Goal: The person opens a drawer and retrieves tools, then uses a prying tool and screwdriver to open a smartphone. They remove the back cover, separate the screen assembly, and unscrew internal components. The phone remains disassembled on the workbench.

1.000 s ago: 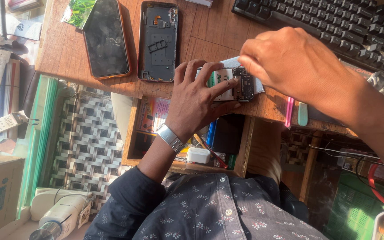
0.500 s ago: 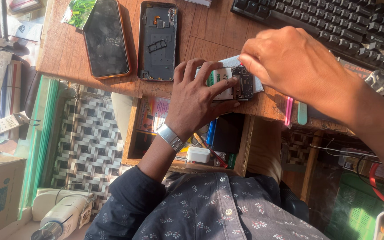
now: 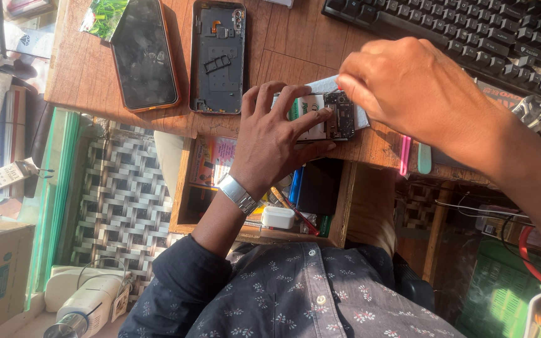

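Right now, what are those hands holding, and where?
Left hand pins the opened phone at its edges; right hand pinches something thin over it, too small to identify.

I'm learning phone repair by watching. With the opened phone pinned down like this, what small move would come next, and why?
Probably a slight turn or lift of the fine tool under the right hand, since its tip sits on the exposed board of the opened phone. The left hand holds the phone flat on the wooden desk, steadying it.
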The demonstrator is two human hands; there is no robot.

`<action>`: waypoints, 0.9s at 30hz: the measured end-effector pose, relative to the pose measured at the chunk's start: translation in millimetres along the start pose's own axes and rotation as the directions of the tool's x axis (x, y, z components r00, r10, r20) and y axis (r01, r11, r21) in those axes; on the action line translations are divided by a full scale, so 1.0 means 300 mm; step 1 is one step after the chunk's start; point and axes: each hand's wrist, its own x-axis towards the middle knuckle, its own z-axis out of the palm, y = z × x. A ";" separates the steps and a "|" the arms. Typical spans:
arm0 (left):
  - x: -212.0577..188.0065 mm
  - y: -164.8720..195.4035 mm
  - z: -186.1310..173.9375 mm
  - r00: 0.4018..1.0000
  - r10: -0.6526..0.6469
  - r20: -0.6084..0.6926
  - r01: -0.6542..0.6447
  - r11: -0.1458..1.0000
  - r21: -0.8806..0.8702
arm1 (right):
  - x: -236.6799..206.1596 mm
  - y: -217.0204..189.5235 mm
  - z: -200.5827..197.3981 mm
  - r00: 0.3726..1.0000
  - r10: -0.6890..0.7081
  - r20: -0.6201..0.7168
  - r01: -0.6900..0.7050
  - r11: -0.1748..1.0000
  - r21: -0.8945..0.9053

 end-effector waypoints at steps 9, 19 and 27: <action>0.004 0.004 0.003 1.000 -0.013 0.017 0.013 1.000 0.003 | -0.013 0.009 0.017 0.999 0.046 -0.012 -0.046 0.999 -0.008; 0.014 -0.002 -0.007 1.000 -0.020 0.019 0.021 0.998 -0.057 | -0.099 0.047 -0.011 0.980 -0.008 -0.198 0.029 0.994 0.103; 0.104 -0.047 -0.001 0.998 -0.051 -0.032 0.044 0.982 -0.183 | -0.259 0.018 0.145 0.783 0.621 -0.029 -0.500 0.658 0.563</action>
